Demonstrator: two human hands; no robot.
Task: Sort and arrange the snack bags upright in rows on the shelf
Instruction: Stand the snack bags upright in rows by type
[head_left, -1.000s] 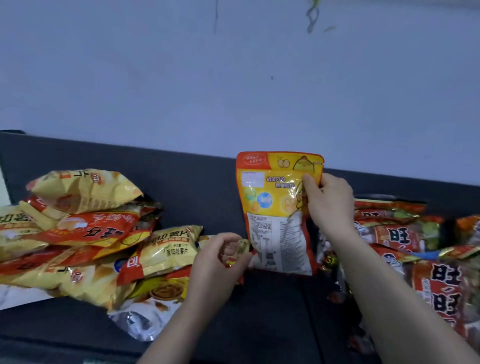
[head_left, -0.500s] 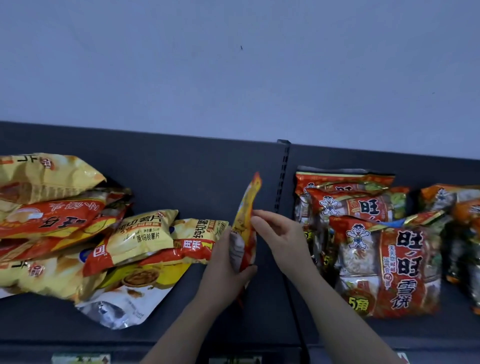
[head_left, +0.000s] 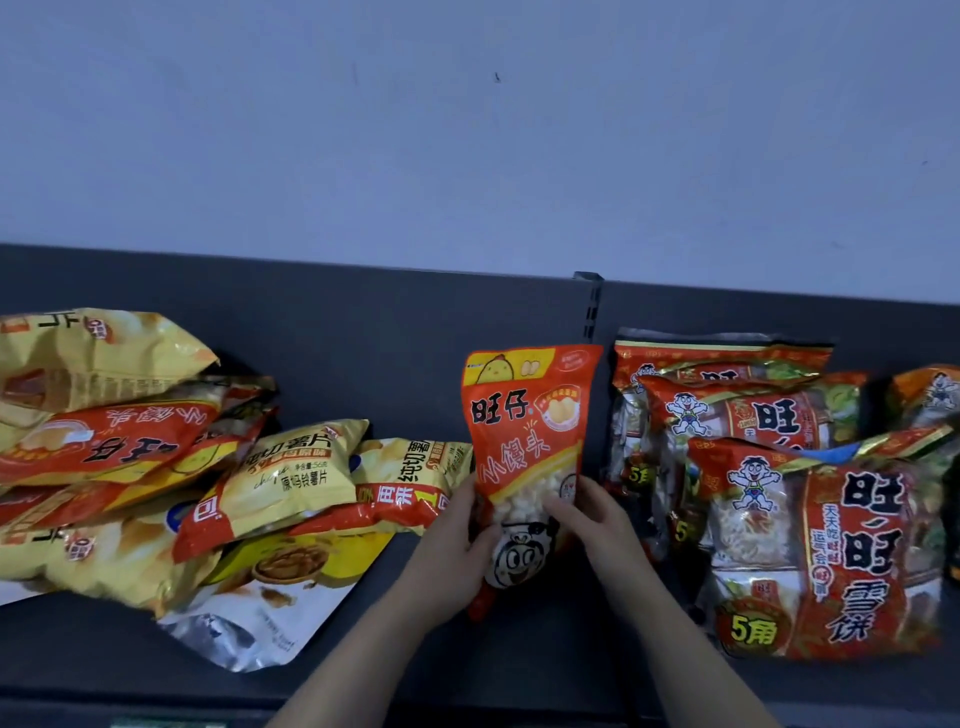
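- grey metal shelf (head_left: 93, 654) runs the full width, with a dark back panel (head_left: 363, 322) and a slotted post (head_left: 588, 306) at the middle of its back edge. what sits on it?
- biggest is the heap of snack bags (head_left: 156, 467) at the left end, yellow and red, lying flat and crosswise on one another. a silver bag (head_left: 244, 629) pokes out from under it toward the front edge.
- and the right end?
- a stack of cracker packs (head_left: 810, 519), red, leaning back in overlapping layers, the front one nearest the front edge.
- where is the bag being sorted?
- the red pouch (head_left: 524, 441) stands upright at the middle of the shelf, between heap and stack, printed front facing out, its top just left of the post. whether its base touches the shelf i cannot tell.
- the hands?
- left hand (head_left: 457, 545) grips the pouch's lower left edge, fingers curled round it. right hand (head_left: 592, 519) holds the lower right side, fingers bent across the front.
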